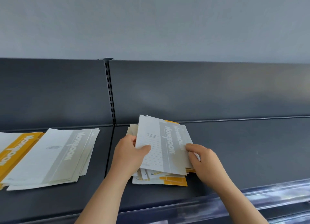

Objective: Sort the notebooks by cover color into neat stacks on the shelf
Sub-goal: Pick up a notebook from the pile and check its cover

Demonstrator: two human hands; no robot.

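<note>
Pile (pixel 174 181) mostly hidden under grey notebooks (pixel 157 139), left hand (pixel 130 154), right hand (pixel 203 158) gripping

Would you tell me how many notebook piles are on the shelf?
3: a yellow pile at far left, a grey pile overlapping it, and a mixed pile at centre. More may be off-frame.

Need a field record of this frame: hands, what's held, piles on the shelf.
left hand: grips the left edge of the held grey notebooks
right hand: pinches their right edge
held grey notebooks: raised and tilted over the mixed pile
mixed pile: yellow and pale covers, fanned untidily, right of the shelf divider
grey stack: left of the divider, loosely fanned
yellow stack: far left, cut off by the frame, grey stack overlapping its edge
shelf: dark grey
sorting: not finished
</note>
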